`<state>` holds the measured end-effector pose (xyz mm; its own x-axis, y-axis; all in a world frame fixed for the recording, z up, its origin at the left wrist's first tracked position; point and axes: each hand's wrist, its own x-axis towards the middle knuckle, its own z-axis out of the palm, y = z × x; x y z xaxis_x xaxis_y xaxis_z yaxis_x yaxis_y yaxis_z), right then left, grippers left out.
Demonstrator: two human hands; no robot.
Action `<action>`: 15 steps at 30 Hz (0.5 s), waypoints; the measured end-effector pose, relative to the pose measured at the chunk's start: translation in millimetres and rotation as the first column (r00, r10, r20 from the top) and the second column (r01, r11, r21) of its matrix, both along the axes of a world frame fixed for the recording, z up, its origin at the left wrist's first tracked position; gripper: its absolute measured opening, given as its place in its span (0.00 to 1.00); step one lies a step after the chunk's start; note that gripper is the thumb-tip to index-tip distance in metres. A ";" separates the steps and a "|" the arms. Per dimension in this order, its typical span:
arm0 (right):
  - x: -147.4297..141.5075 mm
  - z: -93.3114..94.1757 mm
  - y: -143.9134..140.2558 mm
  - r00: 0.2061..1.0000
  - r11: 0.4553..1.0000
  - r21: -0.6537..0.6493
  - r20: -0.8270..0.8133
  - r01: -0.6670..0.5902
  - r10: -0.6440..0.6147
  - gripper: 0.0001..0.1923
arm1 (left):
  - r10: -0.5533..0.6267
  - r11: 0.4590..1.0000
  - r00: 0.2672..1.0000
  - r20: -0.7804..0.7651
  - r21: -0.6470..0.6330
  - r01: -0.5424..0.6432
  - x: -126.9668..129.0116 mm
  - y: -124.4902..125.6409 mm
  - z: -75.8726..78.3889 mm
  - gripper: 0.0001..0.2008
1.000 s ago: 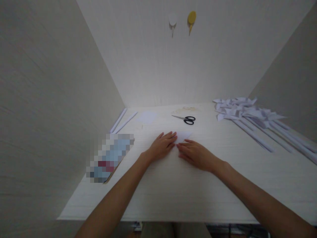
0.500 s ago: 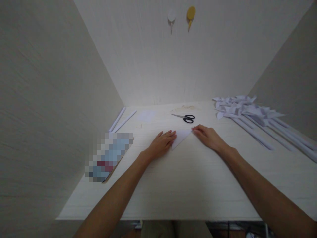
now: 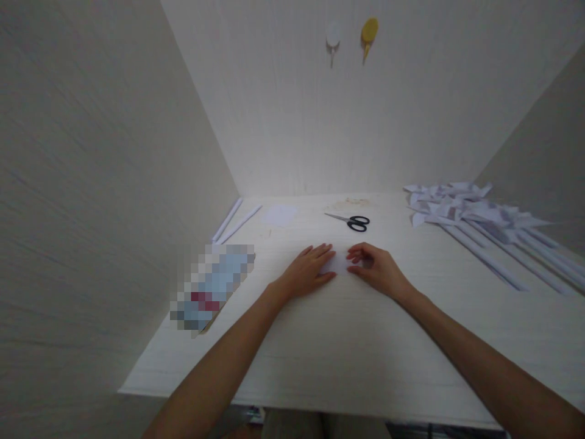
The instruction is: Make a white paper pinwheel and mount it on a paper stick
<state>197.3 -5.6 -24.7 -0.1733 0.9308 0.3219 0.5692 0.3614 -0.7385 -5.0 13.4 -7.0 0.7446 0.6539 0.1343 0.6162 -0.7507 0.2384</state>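
White tabletop (image 3: 347,341) boxed in by pale walls; left hand (image 3: 307,271) lies flat, pinning small folded paper (image 3: 337,263); right hand (image 3: 377,268) curls, fingertips pinching its edge. Risk: paper slides under uneven pressure, so the crease lands crooked.

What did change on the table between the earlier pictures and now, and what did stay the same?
The right hand went out to the right corner of the folded white paper, then came back toward the left hand; less of the paper shows now. The left hand stayed pressed flat on it. The scissors and the paper pinwheels did not move.
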 end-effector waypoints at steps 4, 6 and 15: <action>-6.9 -0.1 -2.4 0.995 0.998 -0.050 -0.102 -0.027 0.022 0.15 | 0.008 1.000 1.000 0.015 -0.003 -0.008 0.2 0.3 -1.7 0.25; -10.0 2.0 -4.6 0.999 0.999 -0.029 -0.037 -0.019 0.018 0.15 | 0.011 1.000 0.999 0.031 -0.010 -0.011 -0.1 0.7 -2.0 0.25; -15.6 5.7 -10.1 0.999 0.999 0.020 0.026 0.046 -0.047 0.14 | 0.000 0.999 0.981 0.195 -0.035 0.006 1.0 -0.6 -2.1 0.25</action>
